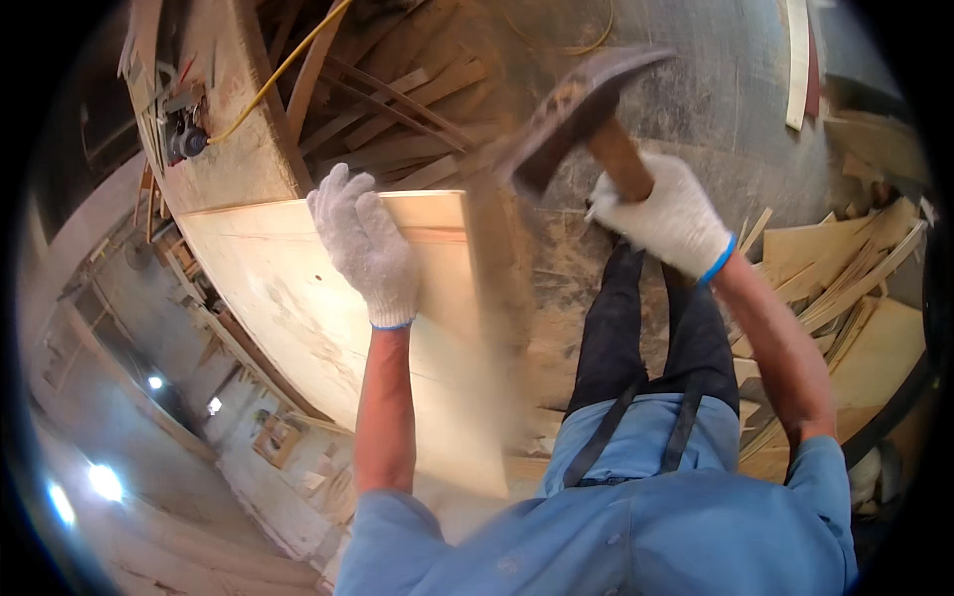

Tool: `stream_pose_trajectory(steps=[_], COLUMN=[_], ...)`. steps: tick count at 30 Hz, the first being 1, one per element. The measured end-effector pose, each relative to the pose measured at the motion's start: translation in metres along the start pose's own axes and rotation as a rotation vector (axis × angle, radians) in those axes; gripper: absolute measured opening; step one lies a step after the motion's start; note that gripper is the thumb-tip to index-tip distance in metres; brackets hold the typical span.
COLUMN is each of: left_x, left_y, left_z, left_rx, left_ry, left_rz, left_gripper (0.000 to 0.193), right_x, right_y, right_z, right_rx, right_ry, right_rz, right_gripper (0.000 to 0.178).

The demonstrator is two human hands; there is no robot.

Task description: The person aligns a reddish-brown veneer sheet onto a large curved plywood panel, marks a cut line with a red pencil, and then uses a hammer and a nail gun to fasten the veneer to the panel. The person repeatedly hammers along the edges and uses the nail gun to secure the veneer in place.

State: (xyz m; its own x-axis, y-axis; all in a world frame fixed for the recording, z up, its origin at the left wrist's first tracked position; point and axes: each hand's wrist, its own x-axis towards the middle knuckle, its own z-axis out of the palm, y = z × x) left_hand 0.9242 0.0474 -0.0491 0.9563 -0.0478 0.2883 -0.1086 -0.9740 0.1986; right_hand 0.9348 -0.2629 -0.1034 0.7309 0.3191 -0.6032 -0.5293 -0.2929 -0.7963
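My right hand point(666, 219), in a white knit glove with a blue cuff, is closed round the short wooden handle of a hammer point(581, 111). The hammer is raised to the right of a pale wooden panel point(298, 288), and its heavy dark metal head is slightly blurred. My left hand point(366, 243), gloved the same way, lies against the panel near its far right corner, with the fingers stretched out and pointing away from me. A lighter strip of wood point(437, 217) runs along the panel's far edge.
Beyond the panel stands a worn wooden bench point(234, 164) carrying a small power tool point(187, 139) with a yellow cord point(268, 89). Scrap wood strips point(397, 109) lie piled beside it. More boards and offcuts point(845, 268) are heaped on the concrete floor point(715, 109) to my right.
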Motion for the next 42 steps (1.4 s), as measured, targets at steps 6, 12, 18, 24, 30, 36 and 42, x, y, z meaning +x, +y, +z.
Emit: stream_pose_trajectory(steps=[6, 12, 18, 24, 30, 36, 42], left_x=[0.006, 0.0, 0.004, 0.001, 0.006, 0.006, 0.004], left_y=[-0.007, -0.012, -0.011, -0.011, -0.01, -0.012, -0.013], left_z=[0.002, 0.003, 0.002, 0.004, 0.003, 0.003, 0.004], left_rx=[-0.053, -0.059, -0.056, -0.052, -0.048, -0.008, -0.013], left_ry=[0.015, 0.018, -0.005, -0.014, -0.072, -0.084, -0.066], left_rz=[-0.015, -0.085, -0.075, -0.09, -0.09, -0.065, -0.022], left_gripper=[0.02, 0.018, 0.017, 0.012, 0.015, 0.018, 0.019], right_x=[0.078, 0.114, 0.107, 0.047, -0.042, -0.069, -0.074], right_y=[-0.051, -0.106, -0.095, -0.056, 0.008, 0.04, 0.027], right_z=[-0.032, -0.018, -0.015, -0.002, 0.076, 0.15, 0.155], right_rx=[-0.496, -0.814, -0.879, -0.422, 0.139, 0.383, 0.418], right_ry=[-0.043, -0.345, -0.361, -0.155, 0.001, 0.065, 0.152], right_rz=[-0.224, -0.352, -0.332, -0.264, 0.093, 0.192, 0.166], right_gripper=[0.032, 0.031, 0.024, 0.026, 0.02, 0.014, 0.012])
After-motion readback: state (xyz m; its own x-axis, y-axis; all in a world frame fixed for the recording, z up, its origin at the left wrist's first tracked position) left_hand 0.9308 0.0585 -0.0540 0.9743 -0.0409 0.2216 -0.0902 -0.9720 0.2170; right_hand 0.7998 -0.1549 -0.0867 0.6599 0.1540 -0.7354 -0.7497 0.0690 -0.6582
